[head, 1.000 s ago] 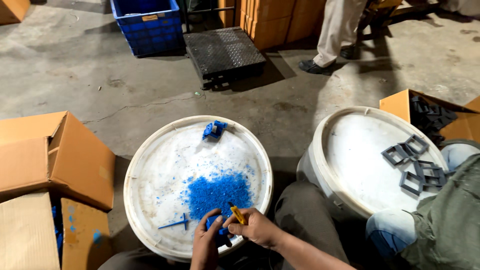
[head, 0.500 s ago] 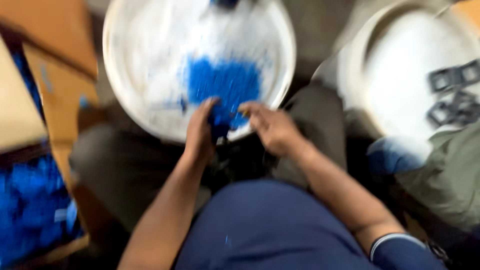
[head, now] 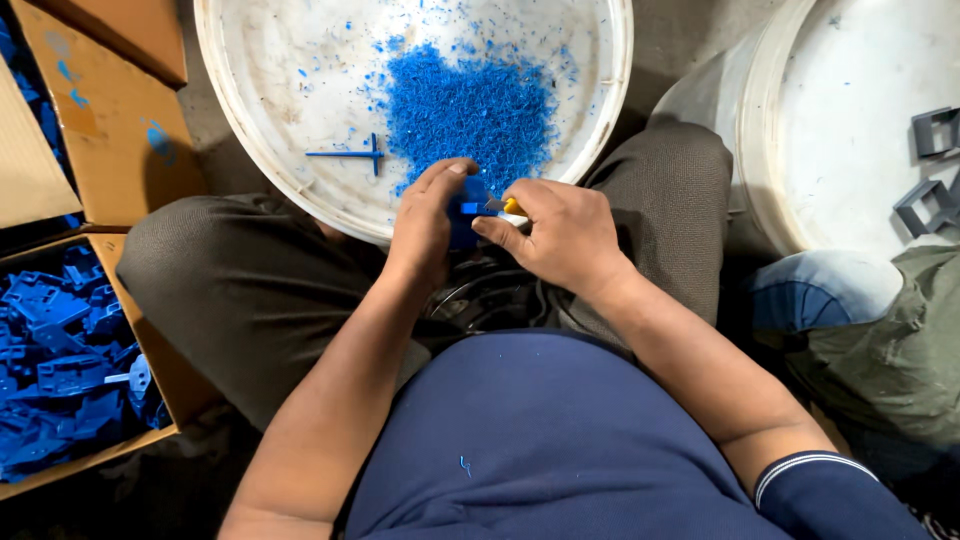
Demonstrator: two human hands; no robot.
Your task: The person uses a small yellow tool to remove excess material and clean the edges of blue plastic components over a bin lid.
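Note:
My left hand (head: pixel 428 225) grips a small blue plastic part (head: pixel 468 208) just over the near rim of a white round lid (head: pixel 300 185). My right hand (head: pixel 558 232) holds a small knife with a yellow handle (head: pixel 510 206), its blade against the part. On the lid lies a heap of blue plastic shavings (head: pixel 470 105), and a thin blue plastic sprue (head: pixel 350 154) lies to its left. The two hands touch each other above my lap.
A cardboard box (head: pixel 60 370) full of blue plastic parts stands at my left. A second white lid (head: pixel 830 130) at the right carries grey frame-shaped parts (head: pixel 925 200). Another person's knee in jeans (head: pixel 830 290) and green sleeve are at the right.
The view has tipped down from the floor and far crates to my lap. My hands stay together at the lid's near rim, working the part.

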